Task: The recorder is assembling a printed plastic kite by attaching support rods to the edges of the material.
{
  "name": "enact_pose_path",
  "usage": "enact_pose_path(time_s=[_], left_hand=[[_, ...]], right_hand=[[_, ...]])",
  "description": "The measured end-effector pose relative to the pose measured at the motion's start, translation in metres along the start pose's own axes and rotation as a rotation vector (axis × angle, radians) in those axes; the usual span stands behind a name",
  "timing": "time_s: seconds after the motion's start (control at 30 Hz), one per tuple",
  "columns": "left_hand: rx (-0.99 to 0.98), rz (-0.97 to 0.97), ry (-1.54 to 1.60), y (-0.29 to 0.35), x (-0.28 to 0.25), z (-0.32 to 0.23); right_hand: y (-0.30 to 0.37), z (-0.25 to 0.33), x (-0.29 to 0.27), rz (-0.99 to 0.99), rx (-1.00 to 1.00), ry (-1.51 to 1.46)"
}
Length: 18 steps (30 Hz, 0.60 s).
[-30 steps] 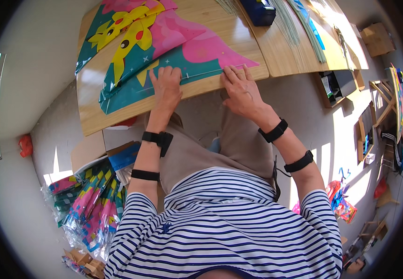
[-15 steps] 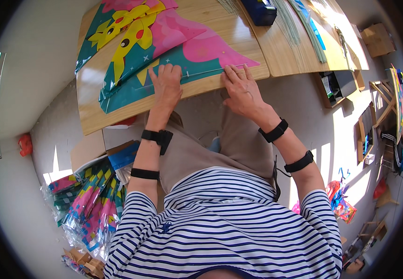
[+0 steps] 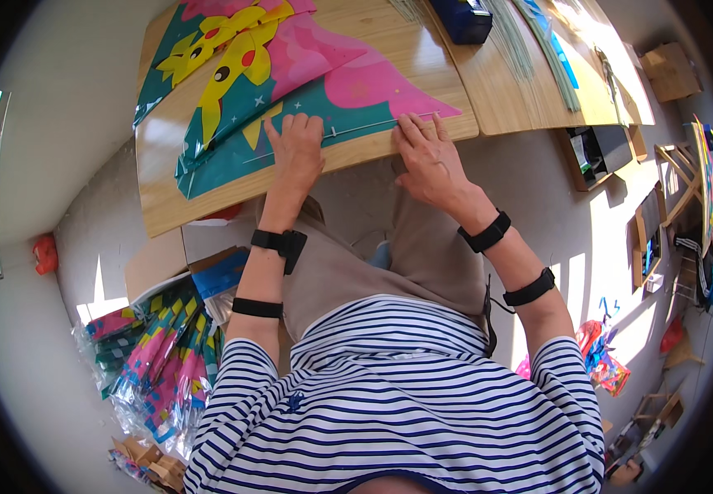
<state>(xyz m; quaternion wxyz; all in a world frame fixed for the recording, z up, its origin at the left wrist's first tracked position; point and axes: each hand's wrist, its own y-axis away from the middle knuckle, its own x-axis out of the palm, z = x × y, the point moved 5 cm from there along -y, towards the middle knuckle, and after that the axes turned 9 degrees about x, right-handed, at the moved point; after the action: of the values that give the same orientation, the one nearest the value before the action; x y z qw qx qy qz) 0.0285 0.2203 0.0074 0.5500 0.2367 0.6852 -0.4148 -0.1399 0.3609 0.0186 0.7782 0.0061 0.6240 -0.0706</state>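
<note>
Scarcely anything has been shifted: at upper centre, the rod seems kept near the sheet's edge by the curled left hand, grip unclear, and the open right hand.

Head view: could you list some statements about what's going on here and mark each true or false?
1. The left hand and right hand both touch the printed sheet. True.
2. A thin pale rod spans the gap between the hands. True.
3. The dark blue box stands on the floor. False: it stands on a wooden tabletop.
4. The wristbands are red. False: they are black.
</note>
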Motion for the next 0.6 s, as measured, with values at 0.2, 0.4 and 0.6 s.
enact_pose_path(time_s=[0.2,0.4,0.6], left_hand=[[0.006,0.031,0.041,0.0012,0.0002,-0.0033],[-0.002,0.036,0.018,0.0023,0.0026,-0.0018],[0.000,0.031,0.016,0.0029,0.0026,-0.0023]], right_hand=[[0.0011,-0.0025,0.0046,0.039,0.044,-0.008],[0.0015,-0.0027,0.0039,0.028,0.045,-0.010],[0.0016,-0.0044,0.0036,0.042,0.060,-0.020]])
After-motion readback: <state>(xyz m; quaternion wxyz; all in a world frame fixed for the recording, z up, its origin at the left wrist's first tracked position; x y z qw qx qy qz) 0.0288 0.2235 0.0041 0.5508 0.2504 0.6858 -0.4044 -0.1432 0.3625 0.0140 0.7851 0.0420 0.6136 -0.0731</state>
